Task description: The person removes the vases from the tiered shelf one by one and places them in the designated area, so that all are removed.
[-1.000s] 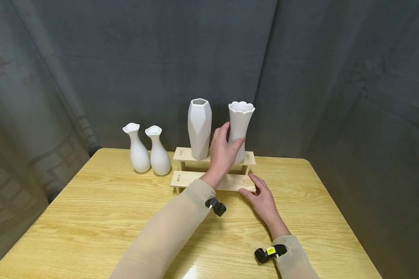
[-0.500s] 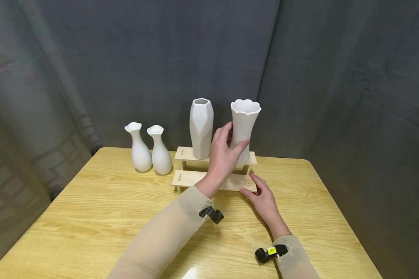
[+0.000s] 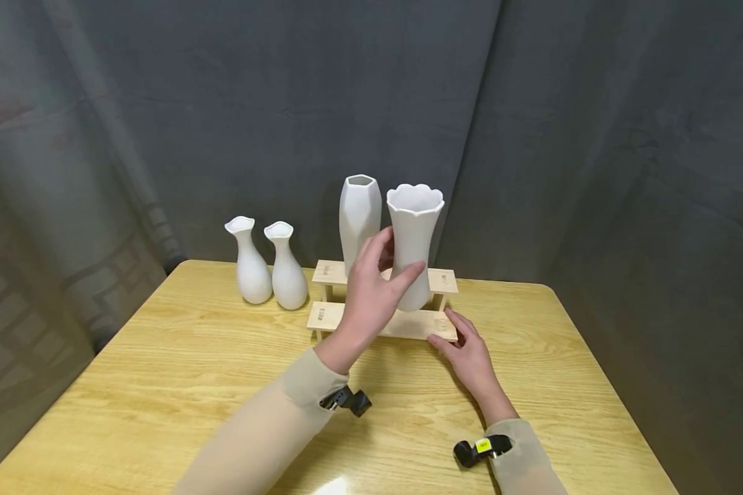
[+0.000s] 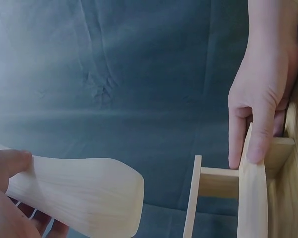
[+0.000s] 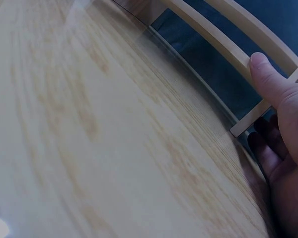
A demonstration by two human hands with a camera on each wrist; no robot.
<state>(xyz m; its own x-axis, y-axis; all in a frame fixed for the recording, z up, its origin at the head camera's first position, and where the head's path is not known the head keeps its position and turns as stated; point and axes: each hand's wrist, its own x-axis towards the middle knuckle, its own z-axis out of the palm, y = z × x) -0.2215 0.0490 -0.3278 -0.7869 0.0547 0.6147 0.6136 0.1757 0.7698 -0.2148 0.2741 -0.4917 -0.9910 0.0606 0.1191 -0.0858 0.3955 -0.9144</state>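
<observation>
My left hand grips a white vase with a scalloped rim round its lower body, thumb in front and fingers behind. In the left wrist view the base of this vase hangs apart from the two-step wooden stand. A white faceted vase stands upright on the upper step, partly hidden by my left hand. My right hand holds the right end of the lower step, its thumb on the front edge in the right wrist view.
Two white slim-necked vases, one at the far left and one beside it, stand on the wooden table left of the stand. A dark grey curtain hangs behind the table.
My left hand has lifted the scalloped vase off the upper step, then brought it forward and left over the lower step. My right hand has stayed on the stand.
</observation>
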